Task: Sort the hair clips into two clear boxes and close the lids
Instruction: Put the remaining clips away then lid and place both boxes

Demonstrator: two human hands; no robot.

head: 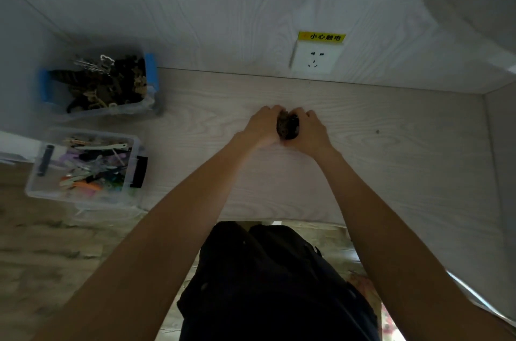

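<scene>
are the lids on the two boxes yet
No, both boxes sit open on the left with clips showing inside, while the hands gather dark clips.

1. Your head camera looked steeply down from above at the desk point(363, 161), facing the wall point(223, 5).
2. Only this one wide view showed; both boxes point(83, 167) sat far left.

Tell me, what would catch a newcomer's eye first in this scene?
Probably the two hands, left hand and right hand, cupped together around a dark bunch of hair clips at mid-table. Next, two clear boxes at the left: the far box with blue latches holds brown and black clips, the near box holds colourful ones. On the wall behind sits a white socket under a yellow label.
</scene>
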